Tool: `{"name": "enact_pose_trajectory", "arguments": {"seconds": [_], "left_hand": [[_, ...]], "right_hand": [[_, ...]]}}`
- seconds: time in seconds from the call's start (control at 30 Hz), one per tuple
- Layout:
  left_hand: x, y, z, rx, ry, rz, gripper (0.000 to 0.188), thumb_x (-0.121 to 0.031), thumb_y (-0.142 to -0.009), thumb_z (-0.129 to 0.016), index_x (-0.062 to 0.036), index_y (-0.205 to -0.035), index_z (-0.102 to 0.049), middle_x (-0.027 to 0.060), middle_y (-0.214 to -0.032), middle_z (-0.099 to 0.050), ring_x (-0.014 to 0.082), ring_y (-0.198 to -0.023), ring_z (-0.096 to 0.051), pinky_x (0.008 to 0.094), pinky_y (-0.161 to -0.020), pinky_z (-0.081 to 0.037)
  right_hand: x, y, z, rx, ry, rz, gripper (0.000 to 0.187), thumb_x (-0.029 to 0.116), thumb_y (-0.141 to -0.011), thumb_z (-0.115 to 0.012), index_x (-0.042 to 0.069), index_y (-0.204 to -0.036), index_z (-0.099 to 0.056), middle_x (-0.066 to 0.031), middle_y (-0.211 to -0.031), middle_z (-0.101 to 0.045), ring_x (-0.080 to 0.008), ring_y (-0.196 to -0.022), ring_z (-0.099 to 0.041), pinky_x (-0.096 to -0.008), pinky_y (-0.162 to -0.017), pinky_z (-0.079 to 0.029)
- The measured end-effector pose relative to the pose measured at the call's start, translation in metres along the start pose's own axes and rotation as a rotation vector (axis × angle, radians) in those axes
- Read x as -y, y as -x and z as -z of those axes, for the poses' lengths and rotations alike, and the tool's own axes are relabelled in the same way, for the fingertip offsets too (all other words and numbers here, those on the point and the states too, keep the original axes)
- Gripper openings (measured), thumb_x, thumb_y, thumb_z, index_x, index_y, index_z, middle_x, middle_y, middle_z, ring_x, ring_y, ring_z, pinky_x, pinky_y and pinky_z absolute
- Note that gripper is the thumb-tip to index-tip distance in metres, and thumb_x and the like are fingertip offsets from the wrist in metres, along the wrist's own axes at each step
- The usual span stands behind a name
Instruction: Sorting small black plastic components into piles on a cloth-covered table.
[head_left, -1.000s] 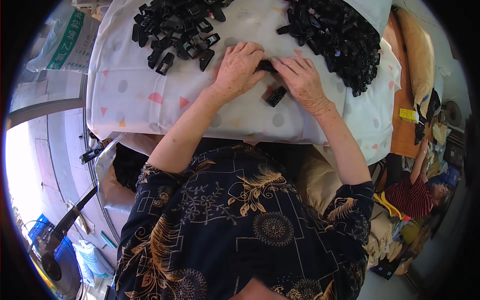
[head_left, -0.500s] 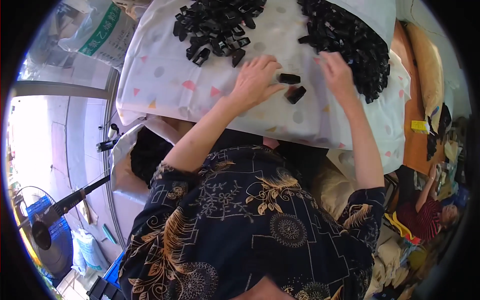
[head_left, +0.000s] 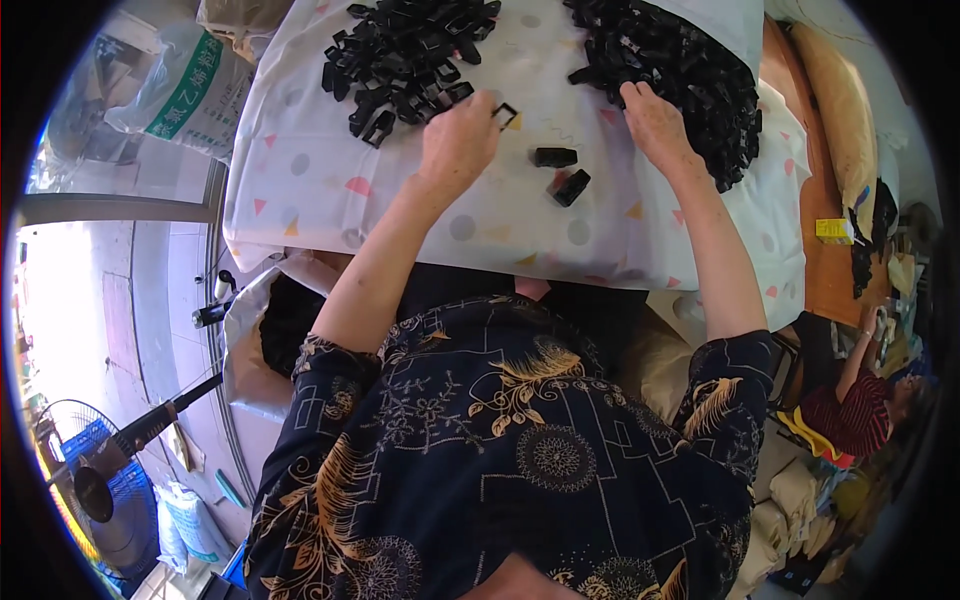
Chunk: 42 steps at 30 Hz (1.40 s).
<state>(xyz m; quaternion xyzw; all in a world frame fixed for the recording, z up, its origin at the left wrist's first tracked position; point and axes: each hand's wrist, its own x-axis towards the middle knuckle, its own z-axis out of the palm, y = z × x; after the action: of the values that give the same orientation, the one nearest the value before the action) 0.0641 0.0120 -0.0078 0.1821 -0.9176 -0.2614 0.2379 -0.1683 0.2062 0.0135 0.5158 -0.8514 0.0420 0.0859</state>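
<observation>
Tablecloth [head_left: 320,200]: black heap [head_left: 690,75] beside right hand [head_left: 656,125], loose blocks [head_left: 556,157] nearby; fan [head_left: 95,493] left.

Strong light enters at left through an overexposed white opening [head_left: 65,300]. The white, shape-printed table cover [head_left: 320,195] is bright; heaped black plastic pieces [head_left: 685,85] show small glints. The far right dims, and straight edges bow toward the rim.

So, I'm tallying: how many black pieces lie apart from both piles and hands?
2, on the tablecloth: a farther black piece, and a nearer black piece slightly right.
</observation>
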Motion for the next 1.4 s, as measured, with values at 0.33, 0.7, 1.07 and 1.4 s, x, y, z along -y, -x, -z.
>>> {"name": "enact_pose_trajectory", "arguments": {"seconds": [0.33, 0.7, 1.07, 1.4], "left_hand": [[-0.031, -0.037, -0.010, 0.434, -0.158, 0.141, 0.041, -0.010, -0.092, -0.050, -0.0192, -0.132, -0.052, 0.0200, -0.090, -0.069, 0.0389, -0.085, -0.068, 0.0495, -0.076, -0.052], [-0.019, -0.034, -0.009, 0.385, -0.128, -0.225, 0.033, -0.010, -0.088, -0.058, -0.0178, -0.120, -0.059, 0.0097, -0.114, -0.054, 0.0354, -0.098, -0.065, 0.0468, -0.085, -0.050], [-0.021, -0.017, -0.013, 0.287, 0.116, -0.142, 0.028, -0.019, -0.083, -0.072, -0.0122, -0.108, -0.062, 0.0073, -0.108, -0.056, 0.0317, -0.103, -0.062, 0.0445, -0.086, -0.050], [-0.021, -0.011, -0.016, 0.215, 0.114, -0.192, 0.028, -0.020, -0.082, -0.073, -0.0118, -0.107, -0.063, 0.0069, -0.106, -0.057, 0.0297, -0.100, -0.063, 0.0412, -0.084, -0.051]], "right_hand": [[0.009, 0.051, -0.003, -0.025, -0.918, -0.486, 0.033, 0.004, -0.092, -0.063, 0.006, -0.125, -0.062, -0.0039, -0.111, -0.059, -0.0146, -0.083, -0.065, -0.0280, -0.073, -0.054], [0.024, 0.063, 0.013, -0.031, -0.687, -0.140, 0.033, -0.003, -0.087, -0.065, 0.004, -0.119, -0.065, -0.0051, -0.112, -0.062, -0.0161, -0.089, -0.064, -0.0275, -0.081, -0.052], [0.067, 0.049, 0.021, -0.132, -0.871, -0.152, 0.029, -0.004, -0.090, -0.062, 0.002, -0.118, -0.066, -0.0098, -0.111, -0.063, -0.0196, -0.082, -0.066, -0.0273, -0.073, -0.053], [0.069, 0.050, 0.025, -0.144, -0.763, -0.164, 0.026, -0.003, -0.089, -0.065, 0.003, -0.114, -0.068, -0.0106, -0.108, -0.066, -0.0238, -0.093, -0.065, -0.0302, -0.082, -0.053]]}}
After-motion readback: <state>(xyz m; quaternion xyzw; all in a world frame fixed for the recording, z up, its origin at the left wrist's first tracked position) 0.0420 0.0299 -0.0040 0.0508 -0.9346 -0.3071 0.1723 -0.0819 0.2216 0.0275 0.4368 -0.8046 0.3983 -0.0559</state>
